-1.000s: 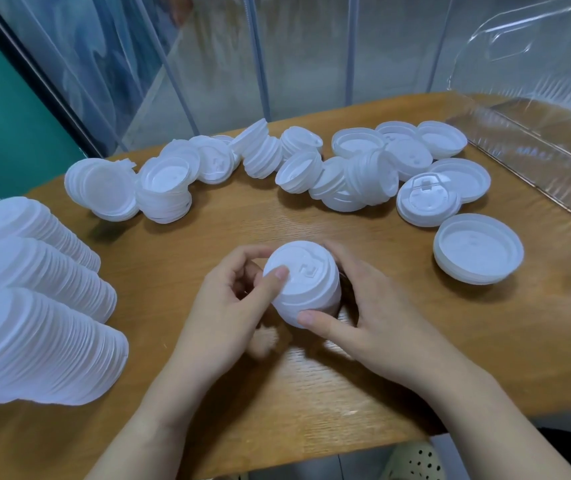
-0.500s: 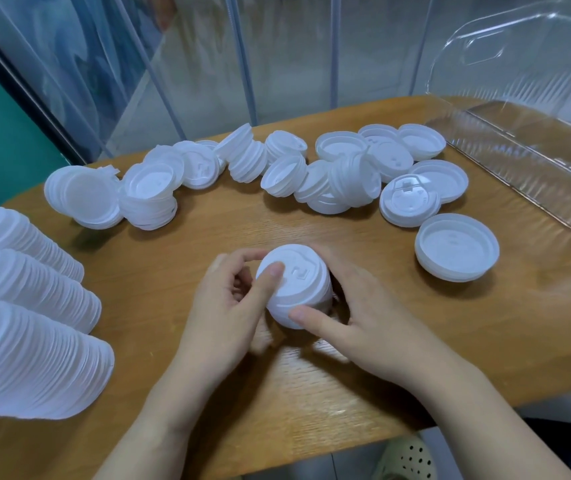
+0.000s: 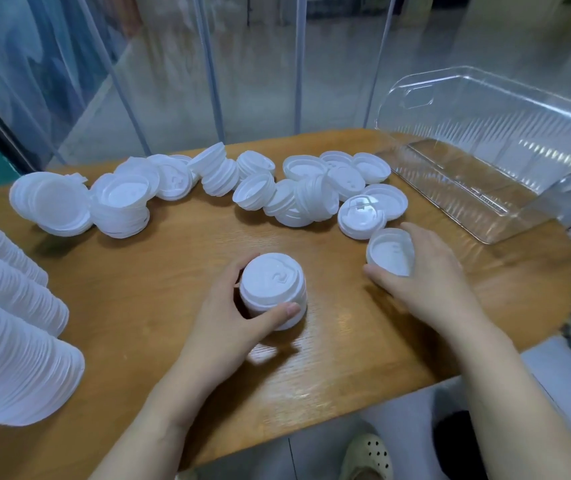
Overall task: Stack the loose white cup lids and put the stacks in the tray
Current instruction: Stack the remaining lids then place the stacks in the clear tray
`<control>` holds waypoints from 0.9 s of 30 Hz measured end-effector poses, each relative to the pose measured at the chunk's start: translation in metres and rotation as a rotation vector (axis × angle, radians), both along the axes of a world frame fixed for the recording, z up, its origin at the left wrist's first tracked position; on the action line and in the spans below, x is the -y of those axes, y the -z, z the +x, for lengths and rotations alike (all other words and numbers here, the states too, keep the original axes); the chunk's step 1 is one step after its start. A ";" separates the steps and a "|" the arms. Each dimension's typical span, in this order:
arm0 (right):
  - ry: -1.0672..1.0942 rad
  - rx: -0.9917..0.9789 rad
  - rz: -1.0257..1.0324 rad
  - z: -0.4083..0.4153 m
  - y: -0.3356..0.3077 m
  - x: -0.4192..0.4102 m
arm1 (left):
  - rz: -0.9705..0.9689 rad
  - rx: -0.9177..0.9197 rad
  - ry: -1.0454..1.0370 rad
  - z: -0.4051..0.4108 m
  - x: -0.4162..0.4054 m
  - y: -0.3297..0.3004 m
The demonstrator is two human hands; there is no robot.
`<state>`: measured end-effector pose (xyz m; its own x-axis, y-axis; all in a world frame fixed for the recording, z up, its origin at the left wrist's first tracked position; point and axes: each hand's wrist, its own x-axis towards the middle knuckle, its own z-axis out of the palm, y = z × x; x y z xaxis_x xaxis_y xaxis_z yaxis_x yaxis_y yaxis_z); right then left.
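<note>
My left hand (image 3: 228,320) grips a short stack of white lids (image 3: 272,289) standing on the wooden table near its middle. To the right, my right hand (image 3: 429,282) curls round another small lid stack (image 3: 389,256) that lies open side up. Several loose lids and small stacks (image 3: 291,195) are strewn in a band across the back of the table. The clear plastic tray (image 3: 478,188) stands at the back right with nothing in it.
Three long lid stacks (image 3: 7,327) lie on their sides at the left edge. A glass wall with metal posts runs behind the table (image 3: 180,271). The table's front edge is near me, with a foot in a clog (image 3: 367,455) below it.
My right hand left the middle stack and moved right to the open-side-up lids. The left hand alone now holds the middle stack. The camera has tilted, showing more of the tray.
</note>
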<state>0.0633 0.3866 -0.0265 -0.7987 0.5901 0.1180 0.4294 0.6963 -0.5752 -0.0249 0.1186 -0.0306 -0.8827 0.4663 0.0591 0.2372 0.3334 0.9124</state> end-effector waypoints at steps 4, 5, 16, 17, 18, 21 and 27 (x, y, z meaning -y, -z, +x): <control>-0.084 -0.043 -0.090 -0.007 0.002 0.009 | -0.005 -0.042 0.004 0.002 -0.005 0.004; -0.107 -0.061 -0.081 -0.010 0.003 0.013 | 0.003 -0.055 -0.003 0.001 -0.007 0.005; -0.155 -0.122 -0.139 -0.031 0.003 0.028 | -0.007 -0.077 -0.018 -0.007 -0.015 0.017; -0.149 -0.140 -0.148 -0.032 0.003 0.028 | -0.009 -0.081 -0.011 -0.008 -0.015 0.017; -0.141 -0.157 -0.149 -0.033 0.003 0.029 | -0.010 -0.092 -0.003 -0.008 -0.016 0.018; -0.135 -0.177 -0.137 -0.035 0.004 0.033 | -0.022 -0.139 0.004 -0.007 -0.016 0.020; -0.097 -0.267 -0.132 -0.038 0.002 0.039 | -0.047 -0.163 0.029 -0.008 -0.013 0.019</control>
<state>0.0257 0.3476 -0.0286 -0.8028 0.5372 0.2586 0.1863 0.6380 -0.7472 -0.0327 0.1312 -0.0496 -0.8493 0.4969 0.1782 0.3911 0.3655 0.8447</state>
